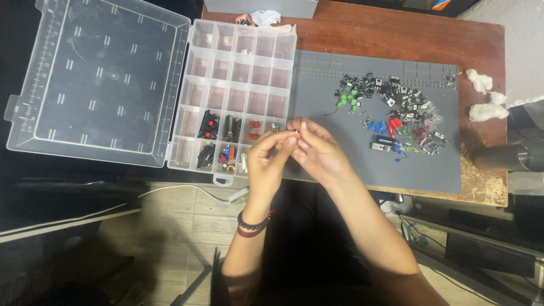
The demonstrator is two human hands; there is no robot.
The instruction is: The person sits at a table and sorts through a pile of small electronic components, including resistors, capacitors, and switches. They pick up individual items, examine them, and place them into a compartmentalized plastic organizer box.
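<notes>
Centre of frame, low: left hand [267, 156] and right hand [318, 148] meet fingertip to fingertip, both pinching tiny thin metal-legged component [298, 130], likely raised off surface for closer look; its long axis appears near vertical, legs' direction too small to tell. Hands hover over seam between clear plastic compartment organiser box [238, 85], lid open at upper left, and grey silicone work mat [362, 164]. Heap of small mixed-colour electronic parts [394, 113] lies upper right on mat, well apart

Bare forearms coming up from the bottom of the frame, no sleeves in sight. On the left wrist, lower centre: a dark beaded bracelet [253, 221] above a maroon band [250, 231].
</notes>
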